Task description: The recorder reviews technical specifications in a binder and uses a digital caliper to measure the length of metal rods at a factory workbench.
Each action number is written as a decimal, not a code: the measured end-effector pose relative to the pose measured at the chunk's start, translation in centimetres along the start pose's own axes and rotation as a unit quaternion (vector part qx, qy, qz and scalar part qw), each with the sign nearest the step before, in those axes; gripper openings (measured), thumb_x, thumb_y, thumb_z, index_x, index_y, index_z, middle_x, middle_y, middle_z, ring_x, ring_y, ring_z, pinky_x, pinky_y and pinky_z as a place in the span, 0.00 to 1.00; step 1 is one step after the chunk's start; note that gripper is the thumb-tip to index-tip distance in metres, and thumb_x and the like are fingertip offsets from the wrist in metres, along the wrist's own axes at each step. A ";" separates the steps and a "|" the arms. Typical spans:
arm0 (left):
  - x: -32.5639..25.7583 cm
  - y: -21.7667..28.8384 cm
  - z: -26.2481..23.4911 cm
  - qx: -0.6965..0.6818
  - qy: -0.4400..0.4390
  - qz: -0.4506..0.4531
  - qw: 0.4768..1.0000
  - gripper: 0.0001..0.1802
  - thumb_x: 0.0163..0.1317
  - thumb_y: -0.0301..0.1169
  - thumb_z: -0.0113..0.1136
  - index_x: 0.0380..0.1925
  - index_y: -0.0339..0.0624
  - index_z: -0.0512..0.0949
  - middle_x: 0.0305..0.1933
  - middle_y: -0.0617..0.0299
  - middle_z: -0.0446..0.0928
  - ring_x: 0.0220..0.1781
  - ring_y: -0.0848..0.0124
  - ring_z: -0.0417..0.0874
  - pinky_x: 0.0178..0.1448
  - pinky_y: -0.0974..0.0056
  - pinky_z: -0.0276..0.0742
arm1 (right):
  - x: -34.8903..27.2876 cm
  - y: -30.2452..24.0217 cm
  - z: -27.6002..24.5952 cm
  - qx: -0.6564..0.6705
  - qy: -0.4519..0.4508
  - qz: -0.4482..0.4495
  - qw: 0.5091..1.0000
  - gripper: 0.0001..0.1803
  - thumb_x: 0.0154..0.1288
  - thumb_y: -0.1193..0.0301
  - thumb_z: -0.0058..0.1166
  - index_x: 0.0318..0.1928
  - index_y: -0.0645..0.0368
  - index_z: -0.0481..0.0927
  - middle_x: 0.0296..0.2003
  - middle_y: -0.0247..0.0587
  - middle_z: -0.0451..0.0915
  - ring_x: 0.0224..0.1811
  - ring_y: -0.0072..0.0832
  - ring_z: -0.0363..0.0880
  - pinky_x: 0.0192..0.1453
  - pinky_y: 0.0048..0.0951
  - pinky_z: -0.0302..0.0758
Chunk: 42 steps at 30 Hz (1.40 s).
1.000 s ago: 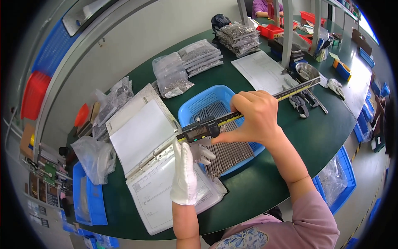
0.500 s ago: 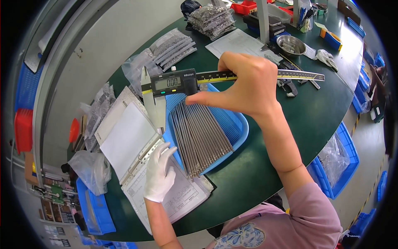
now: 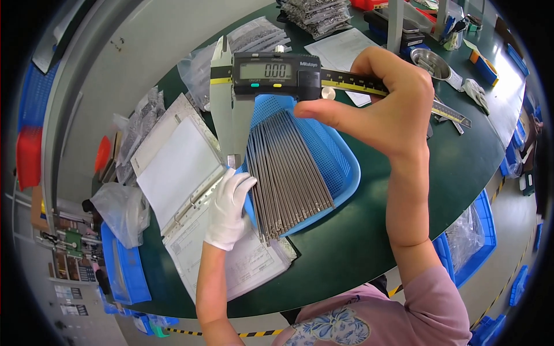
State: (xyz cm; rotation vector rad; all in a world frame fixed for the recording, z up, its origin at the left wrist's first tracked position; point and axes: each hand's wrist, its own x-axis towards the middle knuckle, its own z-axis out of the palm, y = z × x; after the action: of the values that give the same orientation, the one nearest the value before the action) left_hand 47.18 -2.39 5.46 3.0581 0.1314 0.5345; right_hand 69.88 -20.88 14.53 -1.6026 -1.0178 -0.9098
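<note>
My bare right hand (image 3: 395, 101) grips a digital caliper (image 3: 277, 75) by its beam and slider, thumb against the slider. The caliper is held up over the table, its display lit and its jaws (image 3: 234, 124) closed, tips pointing down toward my left hand. In a white glove, my left hand (image 3: 227, 209) has its fingers stretched upward just under the jaw tips, beside the basket's left rim; nothing shows in it. Many thin metal rods (image 3: 288, 173) lie side by side in the blue mesh basket (image 3: 349, 170). An open ring binder (image 3: 179, 167) with printed drawings lies under and left of my left hand.
Bagged small parts (image 3: 317, 14) and plastic bags (image 3: 248, 37) stand at the back. Farther right are a metal bowl (image 3: 430, 62), a white glove (image 3: 476, 95) and a blue-yellow box (image 3: 483, 68). Blue bins (image 3: 124, 268) flank the green table (image 3: 340, 254).
The caliper in my right hand has come nearer and higher in view, still closed. My gloved left hand has moved up toward its jaw tips. The whole view has shifted slightly.
</note>
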 end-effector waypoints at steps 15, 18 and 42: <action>0.4 -0.1 0.6 0.076 0.024 0.037 0.996 0.17 0.43 0.31 0.59 0.34 0.42 0.67 0.41 0.56 0.71 0.53 0.53 0.69 0.62 0.46 0.61 | 0.2 0.5 -1.1 -0.032 -0.001 0.086 0.996 0.34 0.28 0.45 0.73 0.16 0.60 0.68 0.12 0.30 0.63 0.16 0.17 0.58 0.20 0.18 0.58; 1.5 2.0 1.9 0.058 0.065 0.017 0.996 0.16 0.43 0.28 0.57 0.34 0.41 0.67 0.39 0.55 0.71 0.51 0.53 0.71 0.62 0.46 0.61 | 0.3 0.7 -1.1 -0.043 -0.004 0.099 0.994 0.34 0.30 0.45 0.72 0.15 0.61 0.68 0.12 0.30 0.64 0.16 0.17 0.59 0.21 0.18 0.59; 11.1 9.4 5.7 0.178 0.006 -0.016 0.984 0.18 0.55 0.47 0.55 0.23 0.44 0.70 0.21 0.61 0.71 0.24 0.67 0.77 0.23 0.60 0.73 | 0.4 2.3 -2.5 -0.072 -0.003 0.167 0.983 0.32 0.32 0.49 0.73 0.16 0.62 0.69 0.13 0.28 0.62 0.18 0.17 0.57 0.21 0.19 0.56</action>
State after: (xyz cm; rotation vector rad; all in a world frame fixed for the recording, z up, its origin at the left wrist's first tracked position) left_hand 60.27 -10.89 4.30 3.3905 0.3097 0.5863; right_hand 71.96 -23.59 14.73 -1.8305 -0.6684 -0.7609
